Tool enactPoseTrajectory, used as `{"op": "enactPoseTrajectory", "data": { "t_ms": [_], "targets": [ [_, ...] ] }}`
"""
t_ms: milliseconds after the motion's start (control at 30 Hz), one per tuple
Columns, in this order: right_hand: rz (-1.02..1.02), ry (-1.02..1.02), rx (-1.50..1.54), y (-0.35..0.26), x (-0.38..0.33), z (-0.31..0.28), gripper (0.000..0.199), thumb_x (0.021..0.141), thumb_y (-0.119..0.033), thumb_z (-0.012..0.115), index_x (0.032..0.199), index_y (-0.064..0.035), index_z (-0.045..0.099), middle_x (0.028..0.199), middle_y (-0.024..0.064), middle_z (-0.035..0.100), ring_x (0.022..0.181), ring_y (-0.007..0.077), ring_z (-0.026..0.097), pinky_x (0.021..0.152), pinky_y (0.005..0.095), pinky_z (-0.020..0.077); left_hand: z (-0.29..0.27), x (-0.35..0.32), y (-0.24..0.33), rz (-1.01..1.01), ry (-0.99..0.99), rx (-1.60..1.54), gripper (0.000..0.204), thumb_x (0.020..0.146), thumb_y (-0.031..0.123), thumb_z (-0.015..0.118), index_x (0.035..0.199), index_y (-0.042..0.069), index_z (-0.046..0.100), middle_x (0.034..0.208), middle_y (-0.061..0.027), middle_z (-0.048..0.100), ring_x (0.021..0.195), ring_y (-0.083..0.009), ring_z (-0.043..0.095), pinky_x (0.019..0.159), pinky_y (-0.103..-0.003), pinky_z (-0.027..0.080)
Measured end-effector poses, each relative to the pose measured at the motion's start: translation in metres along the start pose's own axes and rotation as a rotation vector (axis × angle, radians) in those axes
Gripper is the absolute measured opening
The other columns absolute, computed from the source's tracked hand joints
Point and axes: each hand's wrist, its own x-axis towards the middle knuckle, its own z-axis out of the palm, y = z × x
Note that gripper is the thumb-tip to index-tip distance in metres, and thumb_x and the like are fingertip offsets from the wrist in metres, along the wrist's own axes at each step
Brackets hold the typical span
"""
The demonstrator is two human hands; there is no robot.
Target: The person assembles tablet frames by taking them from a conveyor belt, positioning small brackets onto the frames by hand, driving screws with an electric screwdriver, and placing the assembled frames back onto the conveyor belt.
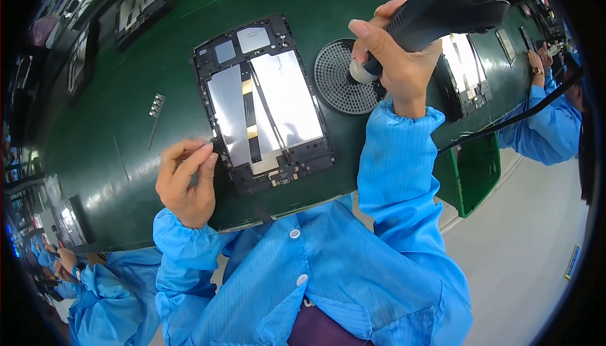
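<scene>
opened tablet [262, 103] lying mid green worktop [126, 137] | left hand [186, 182] pinching fingers narrow at its lower-left edge | right hand [394, 55] gripping black electric screwdriver [442, 8], tip resting on round perforated tray [344, 77] just right of tablet

screwdriver [442, 8] tip — hidden behind right hand [394, 62]
</scene>
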Motion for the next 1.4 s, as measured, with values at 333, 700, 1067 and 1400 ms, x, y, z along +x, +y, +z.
{"op": "enactPoseTrajectory", "data": {
  "t_ms": [333,700,1067,1400],
  "targets": [
    [0.153,0.078,-0.002,-0.012,-0.007,0.014,0.028,0.064,0.0,0.075,0.085,-0.0023,0.058,0.06,0.0036,0.058,0.048,0.0117,0.054,0.046,0.0238,0.0427,-0.013,-0.009,-0.03,-0.466,-0.032,-0.349,0.009,0.077,-0.008,0.061,0.086,-0.007,0.061,0.081,-0.012,0.062,0.076,-0.0189,0.063,0.07,-0.026,0.052],
    [0.028,-0.107,0.229,-0.035,-0.004,0.056,0.035,0.07,0.003,0.069,0.099,-0.0018,0.051,0.061,0.01,0.057,0.049,0.018,0.056,0.05,0.0292,0.0464,0.0,0.035,-0.054,-0.742,-0.235,-0.568,0.015,0.08,0.009,0.065,0.088,-0.002,0.061,0.074,-0.0056,0.064,0.061,-0.0093,0.06,0.05,-0.019,0.045],
    [-0.024,-0.256,0.193,-0.029,-0.005,0.117,0.03,0.07,-0.004,0.073,0.094,-0.0014,0.055,0.061,0.0071,0.059,0.051,0.0131,0.059,0.054,0.0252,0.0492,0.022,0.052,-0.085,-0.424,-0.22,-0.457,0.016,0.078,0.011,0.068,0.085,-0.002,0.062,0.07,-0.0034,0.061,0.056,-0.0061,0.055,0.042,-0.019,0.04],
    [0.065,-0.384,0.271,0.003,-0.005,0.186,0.028,0.072,0.003,0.069,0.093,0.0019,0.052,0.063,0.0082,0.057,0.048,0.0161,0.056,0.047,0.0292,0.0464,-0.003,0.086,-0.089,-0.698,-0.556,-0.468,0.016,0.072,0.011,0.073,0.075,-0.003,0.064,0.064,-0.0086,0.064,0.051,-0.0123,0.062,0.039,-0.021,0.044]
  ]
}}
